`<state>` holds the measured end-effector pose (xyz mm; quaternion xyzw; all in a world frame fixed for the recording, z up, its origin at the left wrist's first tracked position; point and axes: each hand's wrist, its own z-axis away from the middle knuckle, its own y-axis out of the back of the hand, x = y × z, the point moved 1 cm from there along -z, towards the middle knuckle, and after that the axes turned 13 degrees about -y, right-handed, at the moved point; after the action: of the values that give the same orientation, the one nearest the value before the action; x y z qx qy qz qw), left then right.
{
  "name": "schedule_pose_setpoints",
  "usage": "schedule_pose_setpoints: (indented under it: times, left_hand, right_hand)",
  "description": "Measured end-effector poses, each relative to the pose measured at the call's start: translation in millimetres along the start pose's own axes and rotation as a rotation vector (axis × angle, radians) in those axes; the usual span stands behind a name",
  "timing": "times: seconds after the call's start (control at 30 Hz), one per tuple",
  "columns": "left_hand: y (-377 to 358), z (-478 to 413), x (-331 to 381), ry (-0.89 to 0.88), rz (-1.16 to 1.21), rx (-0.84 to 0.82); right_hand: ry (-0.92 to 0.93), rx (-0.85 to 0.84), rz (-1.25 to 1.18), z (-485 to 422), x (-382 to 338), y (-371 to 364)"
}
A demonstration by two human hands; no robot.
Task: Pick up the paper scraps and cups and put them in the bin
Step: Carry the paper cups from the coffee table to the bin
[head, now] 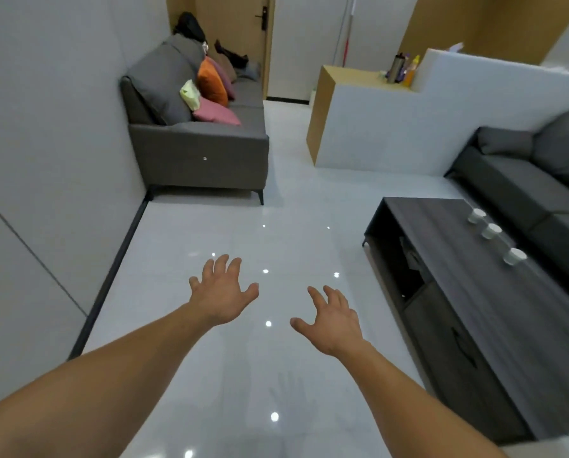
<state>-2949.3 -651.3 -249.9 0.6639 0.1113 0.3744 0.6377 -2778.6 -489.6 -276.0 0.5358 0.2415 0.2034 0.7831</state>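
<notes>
1. Both grips are released. The left grip (222,292) and the right grip (332,320) are spread with fingers splayed, holding nothing, out over the glossy floor (210,223).
2. The cups are well apart from both grips, ahead and to the right on the dark tabletop (455,269): a nearest cup (514,256), a middle cup (491,231) and a far cup (476,215).
3. The three stand in a row along the tabletop's long axis, close to the edge beside the grey sofa (524,193), so reaching them means going across the tabletop's width.
4. The right grip is the nearer one, and the nearest cup looks like its natural first target. The left grip would have to cross the body.
5. No paper scraps and no bin show in this view.
</notes>
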Motion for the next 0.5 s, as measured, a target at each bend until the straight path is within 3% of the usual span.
schedule_pose_setpoints:
  times: [0.27, 0.5]
  left_hand:
    - [-24, -143, 97, -0.218, -0.038, -0.085]
    - [-38, -268, 185, -0.293, -0.071, -0.105]
  right_hand:
    - [-0.210, 0.022, -0.084, -101, 84, 33]
    - [-0.263, 0.031, -0.125, -206, 157, 84]
